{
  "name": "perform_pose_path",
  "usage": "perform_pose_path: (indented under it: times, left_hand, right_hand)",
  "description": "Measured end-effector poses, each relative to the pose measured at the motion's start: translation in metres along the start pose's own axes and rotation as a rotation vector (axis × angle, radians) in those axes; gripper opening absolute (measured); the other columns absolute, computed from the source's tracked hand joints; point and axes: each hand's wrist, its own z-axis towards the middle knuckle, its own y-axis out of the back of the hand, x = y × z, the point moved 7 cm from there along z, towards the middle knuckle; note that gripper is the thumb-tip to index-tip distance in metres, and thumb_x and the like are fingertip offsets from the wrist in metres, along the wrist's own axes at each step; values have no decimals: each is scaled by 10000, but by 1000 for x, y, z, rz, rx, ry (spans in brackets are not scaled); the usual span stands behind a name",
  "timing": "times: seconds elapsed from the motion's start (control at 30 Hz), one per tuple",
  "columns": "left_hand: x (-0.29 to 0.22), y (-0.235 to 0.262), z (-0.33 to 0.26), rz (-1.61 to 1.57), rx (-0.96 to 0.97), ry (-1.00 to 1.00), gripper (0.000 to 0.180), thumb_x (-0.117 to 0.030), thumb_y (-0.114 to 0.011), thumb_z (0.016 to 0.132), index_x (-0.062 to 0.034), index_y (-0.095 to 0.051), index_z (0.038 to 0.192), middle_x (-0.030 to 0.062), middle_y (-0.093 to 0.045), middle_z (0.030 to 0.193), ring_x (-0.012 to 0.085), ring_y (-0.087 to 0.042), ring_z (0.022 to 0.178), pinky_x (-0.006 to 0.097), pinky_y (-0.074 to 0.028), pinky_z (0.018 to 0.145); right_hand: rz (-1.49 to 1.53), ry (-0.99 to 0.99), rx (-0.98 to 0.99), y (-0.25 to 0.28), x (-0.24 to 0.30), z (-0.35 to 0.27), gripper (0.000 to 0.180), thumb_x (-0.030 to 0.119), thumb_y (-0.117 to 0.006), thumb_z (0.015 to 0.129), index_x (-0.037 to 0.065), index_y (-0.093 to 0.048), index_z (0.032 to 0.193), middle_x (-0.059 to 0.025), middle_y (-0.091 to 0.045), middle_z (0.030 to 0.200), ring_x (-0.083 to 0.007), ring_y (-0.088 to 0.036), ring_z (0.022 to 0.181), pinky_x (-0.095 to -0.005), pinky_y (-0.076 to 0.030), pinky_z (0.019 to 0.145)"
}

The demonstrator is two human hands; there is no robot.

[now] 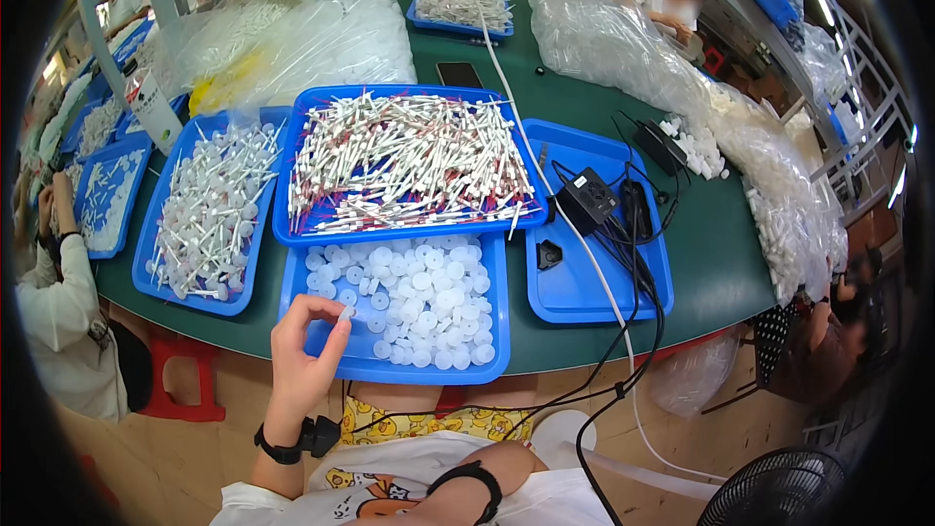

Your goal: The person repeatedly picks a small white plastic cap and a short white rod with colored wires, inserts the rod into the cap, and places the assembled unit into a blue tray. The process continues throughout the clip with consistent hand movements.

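Note:
My left hand (310,353) pinches a small translucent white plastic disc (347,313) between thumb and index finger. It hovers over the left front part of a blue tray (360,370) heaped with similar round discs (438,297), each with a small mark at its centre. Low in the picture, my right hand (508,466) rests near my lap, past a black wrist band; its fingers are hidden. Overlapping the back of the disc tray is another blue tray (409,93), piled with thin white sticks with reddish ends (409,161).
At left, a blue tray (206,304) holds discs joined to sticks. On the right, a blue tray (594,304) carries black adapters (586,201) and cables. Plastic bags (341,39) and a phone (460,75) lie farther back. A person (73,302) sits at left.

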Motion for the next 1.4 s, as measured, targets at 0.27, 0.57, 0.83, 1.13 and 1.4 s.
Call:
perform_pose_path:
  times: [0.27, 0.57, 0.83, 1.13, 1.4]
  left_hand:
    - [-17, -28, -14, -605, 145, 169, 368, -99, -562, 1000, 33, -541, 1343, 145, -664, 1118, 167, -640, 927, 324, -494, 896]
    - [-22, -69, -24, -896, 449, 374, 356, -153, -544, 1032, 12, -550, 1347, 103, -632, 1186, 150, -591, 1002, 315, -471, 937]
    - [-21, -73, -31, -898, 498, 412, 312, -107, -603, 992, 2, -560, 1281, 92, -634, 1168, 162, -611, 1046, 316, -480, 957]
    - [-4, -71, -34, -1158, 396, 542, 128, -14, -653, 924, -73, -549, 969, 107, -626, 1177, 188, -597, 1129, 348, -449, 1037]
    - [-5, -72, -36, -1303, 398, 558, 119, -94, -676, 957, -74, -581, 1026, 71, -624, 1159, 155, -578, 1106, 330, -430, 1027]
  right_hand:
    - [-1576, 64, -887, 24, 97, -95, 446, 69, -441, 1048, -62, -382, 1471, -68, -591, 821, -113, -563, 694, -275, -464, 635]
    - [-2621, 26, -908, -1, 133, -95, 419, -66, -625, 839, 34, -677, 1242, -60, -494, 651, -187, -494, 511, -310, -413, 498]
    - [-2900, 13, -715, 4, 133, -92, 477, -20, -706, 763, 65, -700, 1233, -13, -407, 646, -153, -481, 488, -312, -399, 455]
    - [-2899, 65, -723, 2, 126, -96, 426, -15, -707, 749, 55, -730, 1169, -8, -397, 624, -151, -466, 488, -304, -393, 454]
    - [-2846, 141, -747, 13, 122, -90, 394, -23, -717, 737, 68, -748, 1119, -1, -418, 580, -161, -449, 459, -304, -368, 437]
